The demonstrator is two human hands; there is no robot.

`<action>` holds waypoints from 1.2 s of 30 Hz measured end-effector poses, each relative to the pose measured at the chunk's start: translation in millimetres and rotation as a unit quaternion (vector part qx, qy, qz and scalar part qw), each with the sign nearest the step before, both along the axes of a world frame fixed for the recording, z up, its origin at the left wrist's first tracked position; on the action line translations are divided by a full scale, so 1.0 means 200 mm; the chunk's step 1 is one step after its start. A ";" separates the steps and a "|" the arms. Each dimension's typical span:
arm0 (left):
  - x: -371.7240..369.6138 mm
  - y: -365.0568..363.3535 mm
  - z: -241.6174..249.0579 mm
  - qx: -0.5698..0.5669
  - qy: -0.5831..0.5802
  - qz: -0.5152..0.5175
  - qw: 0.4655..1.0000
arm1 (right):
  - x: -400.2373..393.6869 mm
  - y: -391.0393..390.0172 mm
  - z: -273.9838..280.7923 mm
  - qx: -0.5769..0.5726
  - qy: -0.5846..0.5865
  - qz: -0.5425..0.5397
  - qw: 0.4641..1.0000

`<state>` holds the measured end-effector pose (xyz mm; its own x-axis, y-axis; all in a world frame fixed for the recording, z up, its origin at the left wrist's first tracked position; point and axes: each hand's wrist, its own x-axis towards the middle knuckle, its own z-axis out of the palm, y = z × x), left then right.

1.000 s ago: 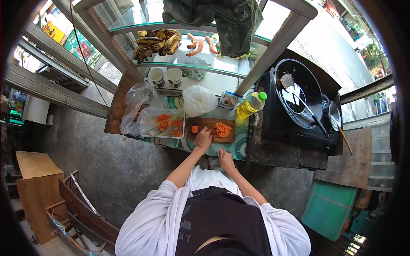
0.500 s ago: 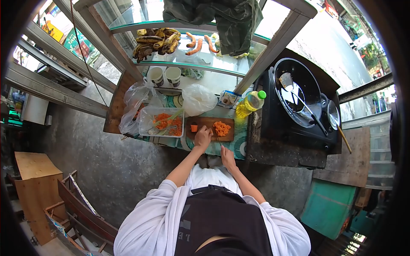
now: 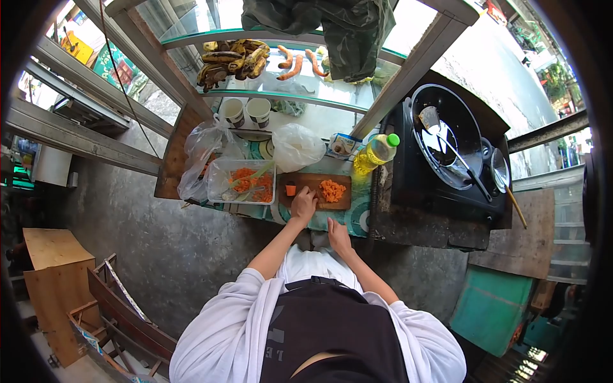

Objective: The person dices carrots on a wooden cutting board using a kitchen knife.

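On the wooden cutting board (image 3: 343, 182) my left hand (image 3: 304, 203) is closed, fingertips down on the wood; whatever they pinch is hidden. Just left of those fingers stands an orange carrot piece (image 3: 291, 190). A pile of chopped carrot (image 3: 332, 191) lies on the board's right half. My right hand (image 3: 339, 236) is closed at the table's front edge, below the board, around a knife whose blade hardly shows now. Left of the board, a clear plastic tub (image 3: 217, 191) holds shredded carrot (image 3: 246, 182) and a pale green stalk.
A yellow oil bottle (image 3: 375, 155) with a green cap stands right of the board. Farther right, a black wok (image 3: 469, 127) with a ladle sits on the stove (image 3: 408, 210). Behind are a white plastic bag (image 3: 297, 148), two paper cups (image 3: 258, 112) and a glass case with bananas (image 3: 233, 60).
My right hand has drawn slightly back and left, and the knife blade has come away from beside the chopped carrot. My left hand has barely moved.
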<state>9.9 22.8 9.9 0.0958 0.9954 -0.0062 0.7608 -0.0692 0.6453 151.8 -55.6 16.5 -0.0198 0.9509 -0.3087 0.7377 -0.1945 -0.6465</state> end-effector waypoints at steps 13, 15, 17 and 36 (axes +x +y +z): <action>0.00 0.00 0.00 0.012 -0.005 0.009 1.000 | 0.01 0.01 -0.04 -0.015 0.030 -0.021 0.999; 0.00 -0.01 0.00 0.006 -0.007 0.005 1.000 | 0.01 -0.01 -0.03 -0.046 0.059 -0.047 0.996; 0.00 -0.01 0.00 0.007 -0.007 0.006 1.000 | 0.01 -0.01 0.00 -0.019 0.079 -0.051 0.995; 0.00 -0.01 -0.02 0.040 -0.022 0.022 0.999 | 0.00 0.05 -0.05 -0.006 -0.004 -0.024 1.000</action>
